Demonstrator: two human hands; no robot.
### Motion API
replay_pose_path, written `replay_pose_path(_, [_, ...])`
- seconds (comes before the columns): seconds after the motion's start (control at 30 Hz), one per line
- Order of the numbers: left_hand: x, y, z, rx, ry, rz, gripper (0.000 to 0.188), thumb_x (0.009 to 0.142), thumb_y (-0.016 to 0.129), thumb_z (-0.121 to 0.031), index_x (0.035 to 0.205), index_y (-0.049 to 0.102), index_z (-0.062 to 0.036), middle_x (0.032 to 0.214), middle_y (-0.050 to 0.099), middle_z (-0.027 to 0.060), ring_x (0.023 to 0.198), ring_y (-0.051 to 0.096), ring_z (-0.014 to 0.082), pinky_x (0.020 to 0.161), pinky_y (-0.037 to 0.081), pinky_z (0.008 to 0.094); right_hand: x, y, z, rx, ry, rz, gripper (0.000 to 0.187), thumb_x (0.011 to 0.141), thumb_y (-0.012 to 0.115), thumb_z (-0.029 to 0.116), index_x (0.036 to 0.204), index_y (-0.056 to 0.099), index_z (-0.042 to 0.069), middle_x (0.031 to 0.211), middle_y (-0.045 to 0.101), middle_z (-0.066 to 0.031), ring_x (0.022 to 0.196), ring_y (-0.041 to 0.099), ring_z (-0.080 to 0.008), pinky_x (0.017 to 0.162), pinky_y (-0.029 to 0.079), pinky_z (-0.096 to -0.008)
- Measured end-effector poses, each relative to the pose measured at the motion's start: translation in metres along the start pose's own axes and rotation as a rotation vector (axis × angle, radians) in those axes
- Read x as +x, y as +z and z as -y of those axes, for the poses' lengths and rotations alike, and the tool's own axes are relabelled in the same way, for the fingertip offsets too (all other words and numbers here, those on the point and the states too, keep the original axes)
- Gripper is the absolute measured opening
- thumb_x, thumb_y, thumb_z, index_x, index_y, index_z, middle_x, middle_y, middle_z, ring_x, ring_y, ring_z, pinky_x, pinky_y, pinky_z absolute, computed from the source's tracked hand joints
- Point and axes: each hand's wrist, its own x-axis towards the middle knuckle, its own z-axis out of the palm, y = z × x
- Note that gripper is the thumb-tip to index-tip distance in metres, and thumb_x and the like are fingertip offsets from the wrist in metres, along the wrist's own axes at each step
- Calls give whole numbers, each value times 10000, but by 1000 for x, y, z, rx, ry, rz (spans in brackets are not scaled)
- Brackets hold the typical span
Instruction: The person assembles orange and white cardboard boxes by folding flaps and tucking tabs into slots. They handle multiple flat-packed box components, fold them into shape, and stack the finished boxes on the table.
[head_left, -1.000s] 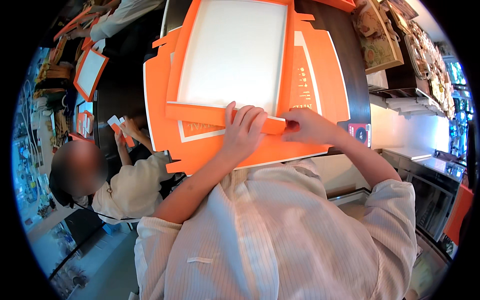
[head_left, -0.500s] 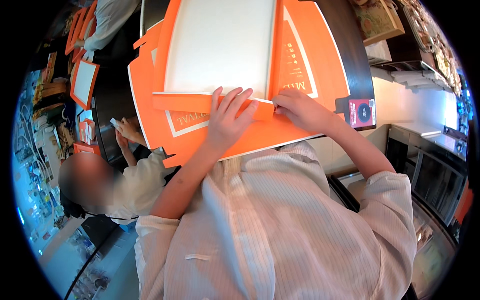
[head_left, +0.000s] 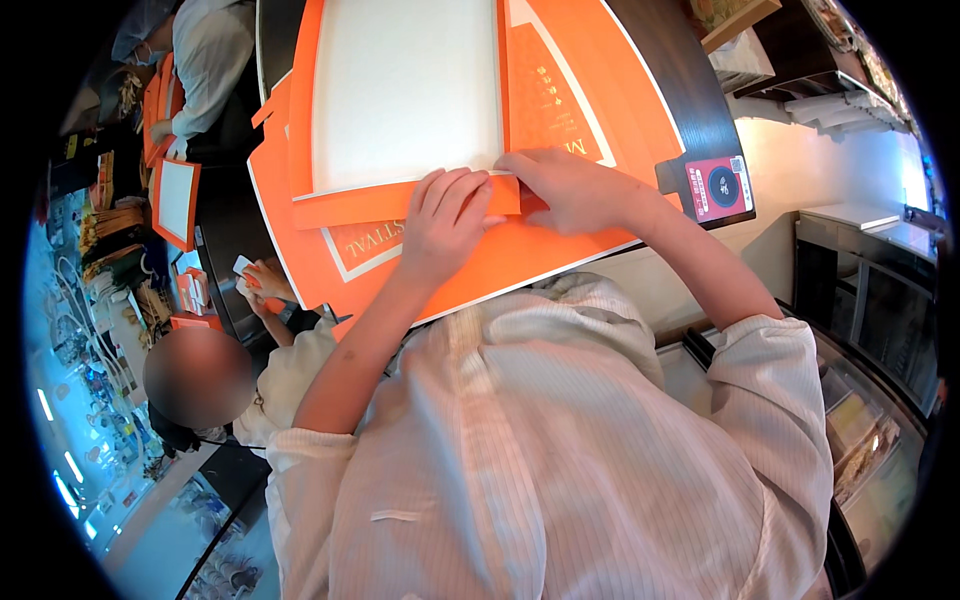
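Note:
An orange cardboard box [head_left: 408,95] with a white inside lies before me, its near and right walls raised. My left hand [head_left: 445,222] rests over the near wall, fingers hooked across its top edge and thumb on the outer face. At the near right corner, my right hand [head_left: 580,192] pinches the cardboard; its thumb and lower fingers are partly hidden. Under the box lie flat orange cardboard sheets [head_left: 640,110] with white edges, a white frame line and gold print.
A dark table [head_left: 690,85] carries the sheets. On its right edge stands a red sign with a black disc [head_left: 715,188]. At left, a co-worker's hands [head_left: 262,285] hold a small white object near an orange tray [head_left: 177,203]. Another person works farther back.
The box and both hands have shifted slightly left in view. My right hand has turned more over the corner, and the near wall sits closer against the box. The co-worker's hands have moved a little.

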Motion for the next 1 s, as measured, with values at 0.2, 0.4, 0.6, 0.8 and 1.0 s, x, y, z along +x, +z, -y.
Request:
replay_pose_path(0.2, [-8,9,-6,61,-26,50,419,797,819,-253,1125,680,-31,1178,666,101,1086,634,259,932,498,416,-6,3,6,119,55,-40,445,841,702,19,1244,520,-32,976,653,-181,958,639,-367,847,515,-471])
replay_pose_path(0.4, [35,-21,-15,-157,-292,211,411,791,837,-201,1130,657,-53,1075,677,89,1016,624,293,980,436,436,-4,11,-5,12,-81,-148,348,830,691,8,1134,528,-37,922,632,-192,932,639,-395,803,521,-461])
replay_pose_path(0.6, [-5,-14,-5,-260,-121,163,290,811,817,-154,1050,662,-101,983,634,42,921,601,252,892,430,408,-5,12,-14,17,-175,-156,254,823,722,61,1034,586,26,909,617,-162,897,631,-376,790,511,-459])
replay_pose_path(0.8, [-8,-12,-7,-305,-119,52,171,824,782,-81,961,684,-113,919,585,6,830,545,193,785,385,344,-6,22,-20,-81,-228,-229,193,849,741,166,980,636,71,895,588,-113,864,608,-309,802,490,-421])
replay_pose_path(1.0, [-3,-19,-13,-259,-122,73,142,818,762,-41,926,694,-100,889,558,23,811,516,206,755,387,341,-2,43,-16,-285,-215,-330,161,851,739,207,891,641,86,839,562,-72,790,582,-245,751,466,-377])
